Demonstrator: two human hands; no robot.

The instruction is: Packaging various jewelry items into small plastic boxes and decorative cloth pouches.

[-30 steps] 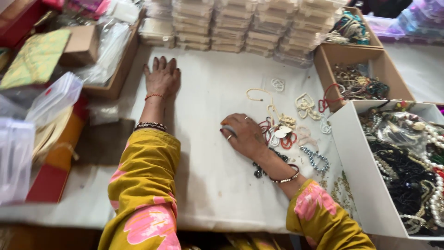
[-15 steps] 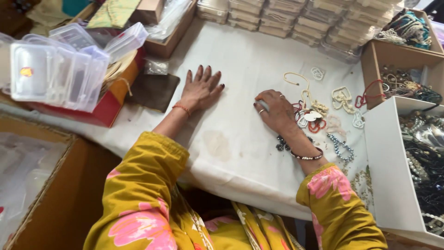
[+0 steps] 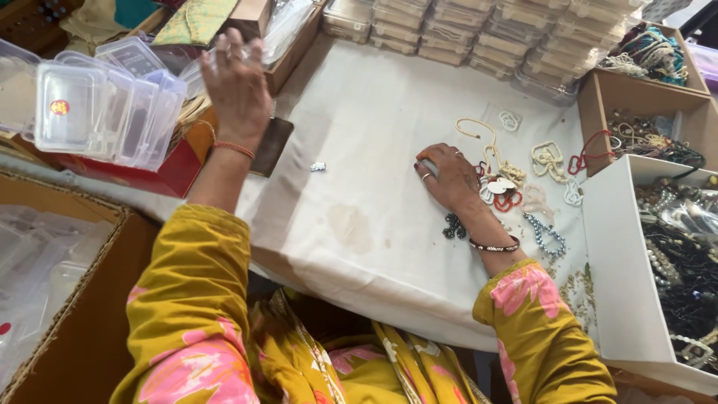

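Note:
My left hand (image 3: 237, 86) is raised off the table, fingers spread, up near a stack of clear plastic boxes (image 3: 90, 108) at the left; it holds nothing that I can see. My right hand (image 3: 451, 177) rests palm-down on the white cloth (image 3: 374, 164), fingers curled, beside a heap of beaded necklaces and cords (image 3: 508, 191). A small silvery piece (image 3: 318, 167) lies alone on the cloth between my hands. A dark bead strand (image 3: 453, 227) lies by my right wrist.
Rows of flat clear boxes (image 3: 479, 37) line the far edge. Cardboard trays of jewellery (image 3: 647, 123) and a white box of beads (image 3: 673, 254) stand at the right. A brown carton (image 3: 67, 299) sits lower left, a dark brown pouch (image 3: 271, 146) by the red box (image 3: 161, 176).
My left hand has lifted off the cloth and moved left and up towards the plastic boxes. A small silvery piece now shows where it lay. The right hand stays put.

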